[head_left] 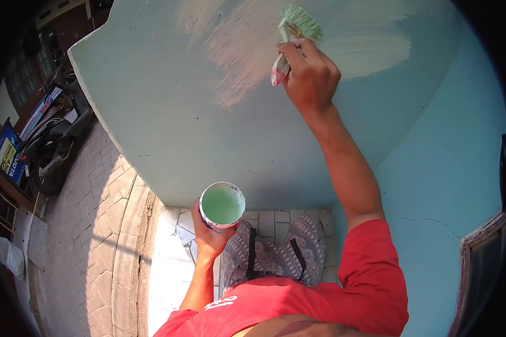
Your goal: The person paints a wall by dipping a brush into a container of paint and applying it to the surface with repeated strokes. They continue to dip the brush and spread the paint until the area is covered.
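Observation:
Raised in front of the wall (pixel 168 112), my right hand (pixel 311 73) grips a paint brush (pixel 302 23) by its handle. Pale green paint coats the bristles, which are at the wall's upper part, between pinkish streaks and a pale freshly brushed patch (pixel 371 51). Low in front of my body, my left hand (pixel 211 238) is wrapped round a round cup (pixel 223 205) of light green paint, held upright with its open top facing up.
A blue-green side wall (pixel 433 180) with a thin crack stands at the right, beside a framed opening (pixel 465 241). Tiled floor (pixel 267 223) lies under my patterned trousers. At the left are a paved path (pixel 101 224), a parked motorbike (pixel 50 168) and a blue-and-yellow sign (pixel 7 154).

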Demonstrator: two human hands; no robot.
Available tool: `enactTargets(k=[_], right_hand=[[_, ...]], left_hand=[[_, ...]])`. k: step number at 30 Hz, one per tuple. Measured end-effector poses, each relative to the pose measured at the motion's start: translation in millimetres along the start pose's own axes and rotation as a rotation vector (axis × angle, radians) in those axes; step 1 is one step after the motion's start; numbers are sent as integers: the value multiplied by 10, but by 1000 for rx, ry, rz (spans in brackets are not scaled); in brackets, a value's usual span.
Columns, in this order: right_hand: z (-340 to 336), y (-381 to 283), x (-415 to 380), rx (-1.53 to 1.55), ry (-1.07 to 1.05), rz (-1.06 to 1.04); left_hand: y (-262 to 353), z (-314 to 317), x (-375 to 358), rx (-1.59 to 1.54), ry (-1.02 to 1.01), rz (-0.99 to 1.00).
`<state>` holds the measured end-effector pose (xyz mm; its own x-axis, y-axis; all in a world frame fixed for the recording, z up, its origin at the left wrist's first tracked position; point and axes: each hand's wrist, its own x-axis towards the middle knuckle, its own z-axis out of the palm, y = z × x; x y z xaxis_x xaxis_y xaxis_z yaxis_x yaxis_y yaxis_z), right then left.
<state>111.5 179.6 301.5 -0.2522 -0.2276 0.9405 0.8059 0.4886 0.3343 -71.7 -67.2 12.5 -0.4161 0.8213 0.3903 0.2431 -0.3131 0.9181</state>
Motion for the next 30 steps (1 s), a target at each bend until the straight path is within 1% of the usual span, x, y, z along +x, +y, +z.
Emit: enactTargets(k=[1,3,5,6,8,9,11,12,13,15,16,17,18,20,21,23,25,26,28,29,30], right_hand=[[44,-333,-179,48,-56,-18],[107,-919,-508,244,-169,-12],[179,-1350,-873,388,-358,-10],[201,-1434,-915,387,-358,-3],[209,-1505,-1010,618,-433,30],[137,-1428,-940,694,-432,113],[-33,-1106,-774,740,-392,281],[-98,-794,-678,669,-346,296],[-181,-422,-552,628,-255,342],[-350,251,-354,515,-107,347],[-460,471,-255,402,-63,293],[-554,620,-192,288,-25,245],[-619,740,-152,288,-30,246],[-681,880,-90,-37,186,168],[-668,822,-117,-37,190,167],[-595,501,-302,-31,60,216],[-390,-49,-722,14,-111,149],[-273,-329,-969,96,-140,114],[-186,-854,-1325,260,-233,99],[-180,-1034,-1418,337,-289,105],[-178,-1119,-1444,330,-292,112]], left_hand=[[-29,10,18,-12,-23,0],[-78,25,44,20,-29,15],[-72,32,26,54,-35,25],[-43,36,31,44,-42,17],[-12,47,15,39,-60,6],[-6,50,7,15,-52,-24],[27,31,-9,-5,-50,-54],[68,17,-20,13,-49,-52],[94,18,-37,31,-45,-52],[104,-14,-64,34,-39,-69],[99,-14,-61,36,-32,-82],[85,-20,-71,33,-32,-88],[58,-21,-76,73,-6,-59],[60,-28,-70,112,18,-26],[88,-27,-61,114,13,-23],[105,-17,-37,116,13,-15],[105,-10,-7,138,-2,-2],[94,-1,15,140,-7,3],[68,22,49,47,-39,-3],[73,35,62,48,-46,-1],[80,49,73,32,-52,-7]])
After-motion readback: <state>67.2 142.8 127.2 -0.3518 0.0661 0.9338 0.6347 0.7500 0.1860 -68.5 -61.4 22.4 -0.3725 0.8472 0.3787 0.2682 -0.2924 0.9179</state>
